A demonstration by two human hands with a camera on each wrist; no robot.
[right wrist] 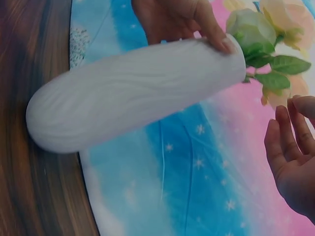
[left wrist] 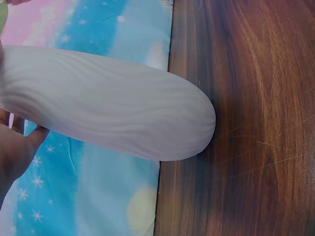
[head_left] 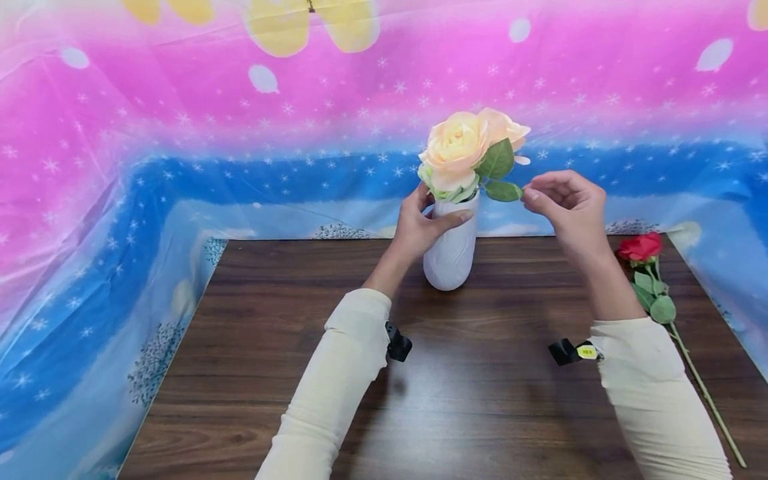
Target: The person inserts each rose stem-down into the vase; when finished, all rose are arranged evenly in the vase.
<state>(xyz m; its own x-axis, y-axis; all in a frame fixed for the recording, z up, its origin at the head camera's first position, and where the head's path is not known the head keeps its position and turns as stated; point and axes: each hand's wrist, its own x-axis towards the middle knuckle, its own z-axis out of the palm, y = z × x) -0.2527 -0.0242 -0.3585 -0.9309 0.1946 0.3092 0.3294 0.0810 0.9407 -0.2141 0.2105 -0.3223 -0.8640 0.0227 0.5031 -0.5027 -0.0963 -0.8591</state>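
A white vase (head_left: 451, 250) with a wavy surface holds pale peach roses (head_left: 457, 143) with green leaves. It stands near the table's far edge. My left hand (head_left: 420, 223) grips the vase just below its rim, the thumb across the front. In the right wrist view the left thumb (right wrist: 216, 32) lies against the rim. To the right of the flowers, my right hand (head_left: 570, 207) pinches the tip of the lower leaf (head_left: 503, 191) between thumb and forefinger. Its other fingers are loosely bent. In the left wrist view the vase (left wrist: 113, 103) hides part of the left hand (left wrist: 17, 147).
A red rose (head_left: 641, 247) on a long green stem lies along the right side of the dark wooden table (head_left: 288, 347). Behind and to the left hangs a pink and blue cloth (head_left: 198, 133) with snowflakes. A small black camera sits at each wrist.
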